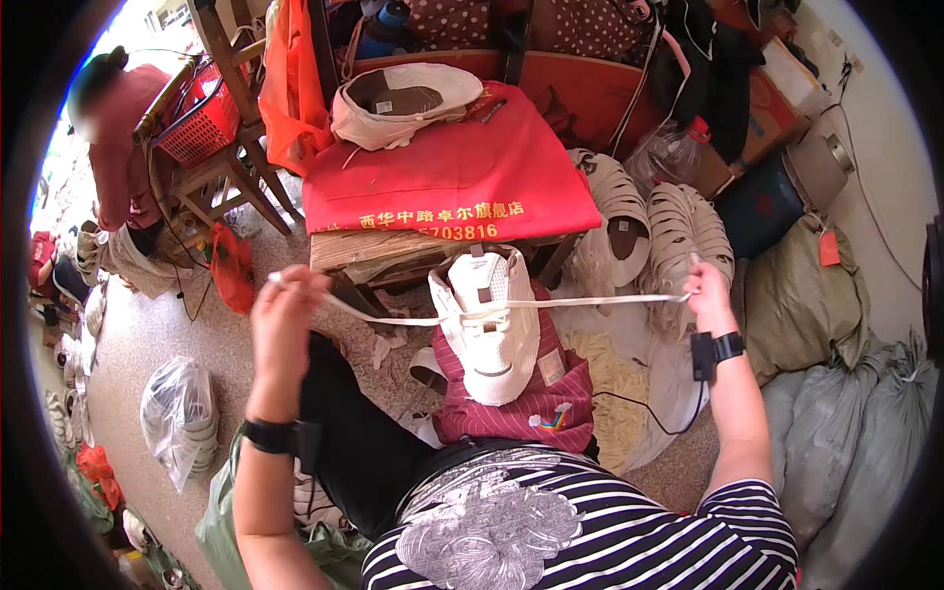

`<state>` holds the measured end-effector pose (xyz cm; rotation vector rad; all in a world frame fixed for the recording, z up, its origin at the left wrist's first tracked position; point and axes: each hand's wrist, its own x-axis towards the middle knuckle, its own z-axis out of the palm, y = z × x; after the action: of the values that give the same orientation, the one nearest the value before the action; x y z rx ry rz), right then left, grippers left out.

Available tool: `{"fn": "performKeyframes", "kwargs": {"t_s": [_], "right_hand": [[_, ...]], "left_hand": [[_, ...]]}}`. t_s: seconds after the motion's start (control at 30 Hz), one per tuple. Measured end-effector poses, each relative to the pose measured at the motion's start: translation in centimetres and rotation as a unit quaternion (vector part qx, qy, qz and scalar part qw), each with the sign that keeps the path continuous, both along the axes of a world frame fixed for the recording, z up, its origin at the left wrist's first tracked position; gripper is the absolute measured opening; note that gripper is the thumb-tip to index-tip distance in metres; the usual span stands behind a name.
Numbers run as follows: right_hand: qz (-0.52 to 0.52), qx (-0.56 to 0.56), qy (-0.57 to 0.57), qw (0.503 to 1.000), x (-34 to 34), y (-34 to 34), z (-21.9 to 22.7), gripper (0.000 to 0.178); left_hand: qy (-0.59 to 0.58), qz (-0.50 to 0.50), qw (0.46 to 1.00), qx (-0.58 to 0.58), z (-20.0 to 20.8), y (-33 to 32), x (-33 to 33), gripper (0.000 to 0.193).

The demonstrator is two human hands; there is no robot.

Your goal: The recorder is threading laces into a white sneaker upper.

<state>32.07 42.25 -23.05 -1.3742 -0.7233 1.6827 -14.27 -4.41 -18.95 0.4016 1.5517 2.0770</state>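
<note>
The white shoe (497,366) sits on the person's lap, on a maroon striped cloth (474,421), toe toward the body and heel toward the counter (344,254). A white shoelace (610,301) crosses its upper part and runs out to both sides. The left hand (285,300) and right hand (706,288) are wide apart, each pinched on the lace near an end.

An uneven pull could leave one end longer than the other. Since neither hand grips the shoe, a hard sideways tug might also twist it or slide it off the cloth. A loose pinch could let an end slip free.

Beyond, the counter carries a red cloth (393,192) with another white shoe (369,123) at its far side. On the floor to the left, a clear bag (179,423) holds pale, stacked pieces that look like shoes. Farther left, a red basket (202,123) rests on a chair; its contents are unclear. On the right, grey sacks (851,418) bulge, but what fills them is hidden.
</note>
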Motion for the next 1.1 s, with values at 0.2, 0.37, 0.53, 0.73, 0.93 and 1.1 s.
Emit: {"fn": "performKeyframes", "kwargs": {"t_s": [0.2, 0.37, 0.53, 0.73, 0.93, 1.1], "right_hand": [[0.379, 0.104, -0.040, 0.919, -12.4, -13.3, 4.7, 0.017], [0.489, 0.179, -0.065, 0.851, -16.3, -17.2, 6.7, 0.018], [0.477, 0.194, -0.075, 0.854, -15.7, -15.3, 6.2, 0.018], [0.362, 0.178, -0.056, 0.913, -12.8, -11.2, 7.4, 0.016], [0.224, 0.226, -0.032, 0.947, -8.8, -3.0, 11.4, 0.014], [0.009, 0.260, 0.040, 0.965, -2.1, 6.1, 16.7, 0.026]], "left_hand": [[0.382, -0.181, 0.898, -0.121, -0.3, 5.7, 10.5, 0.023], [0.318, -0.229, 0.907, -0.153, -0.6, 7.1, 11.8, 0.032], [0.351, -0.224, 0.900, -0.130, -0.9, 7.6, 11.6, 0.028], [0.452, -0.243, 0.856, -0.068, 0.7, 8.1, 13.4, 0.021], [0.706, -0.158, 0.683, -0.095, 0.4, 8.4, 9.9, 0.023], [0.725, -0.204, 0.646, -0.125, 0.3, 8.1, 10.5, 0.023]]}}
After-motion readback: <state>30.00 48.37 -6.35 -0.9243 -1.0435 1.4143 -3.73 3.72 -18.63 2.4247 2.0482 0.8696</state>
